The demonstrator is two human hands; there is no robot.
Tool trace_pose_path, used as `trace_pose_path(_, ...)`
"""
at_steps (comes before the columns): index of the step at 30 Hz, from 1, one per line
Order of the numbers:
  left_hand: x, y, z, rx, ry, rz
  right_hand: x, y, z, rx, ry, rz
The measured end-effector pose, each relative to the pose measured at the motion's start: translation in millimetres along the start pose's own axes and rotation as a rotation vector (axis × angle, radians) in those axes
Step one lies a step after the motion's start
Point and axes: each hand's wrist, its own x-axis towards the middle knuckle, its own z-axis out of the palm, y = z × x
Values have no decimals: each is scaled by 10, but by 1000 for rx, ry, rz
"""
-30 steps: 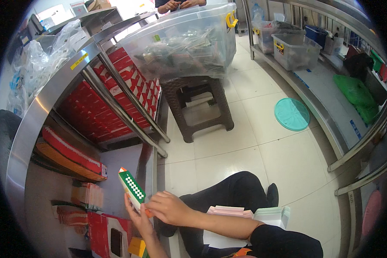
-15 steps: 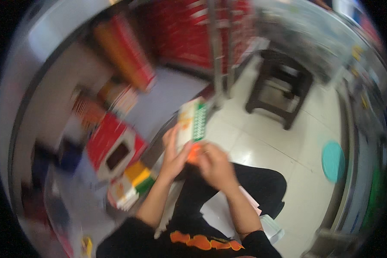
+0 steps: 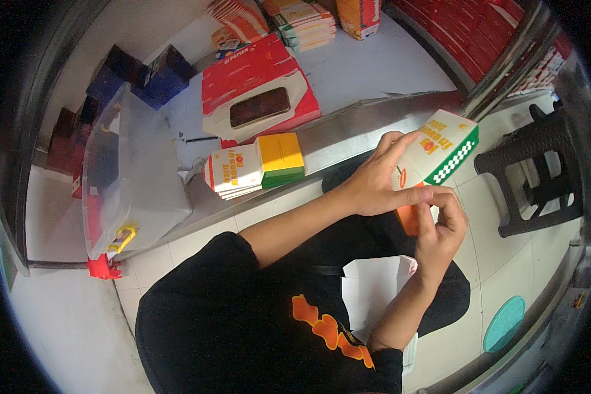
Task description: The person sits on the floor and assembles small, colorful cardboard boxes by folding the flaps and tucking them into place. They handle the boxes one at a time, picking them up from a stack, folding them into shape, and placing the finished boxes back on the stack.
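A white cardboard box (image 3: 417,148) with a green side and yellow lettering tilts up over my lap. My left hand (image 3: 373,184) is closed on its near left side, thumb stretched toward the near end. My right hand (image 3: 443,226) is at that same end, with thumb and bent fingers pinched by the orange flap (image 3: 408,220). Whether the flap is between those fingertips is hard to see. A white open carton (image 3: 372,285) rests on my lap beside my right forearm.
Flat white, yellow and green boxes (image 3: 240,171) lie stacked at the bench edge. Behind them a phone (image 3: 261,107) lies on a red box (image 3: 233,82). A clear plastic bin (image 3: 134,190) stands left, a dark stool (image 3: 532,171) right, and a teal disc (image 3: 504,324) lower right.
My view has swung left, so the bench and stool appear farther right. Both hands stay on the box, which now tilts more to the right in the picture.
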Motion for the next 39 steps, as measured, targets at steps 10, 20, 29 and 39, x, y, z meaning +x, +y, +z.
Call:
trace_pose_path(10, 44, 13, -79, -526, 57, -13, 2, 81, -208, 261, -23, 141)
trace_pose_path(20, -56, 326, 77, 254, -15, 310, -133, 131, -239, 232, 272, 199)
trace_pose_path(29, -54, 433, 157, -699, 126, -226, -41, 21, 103, -479, 307, -235)
trace_pose_path(39, -123, 451, 3, -245, 272, 92, -70, -33, 357, -196, 235, -88)
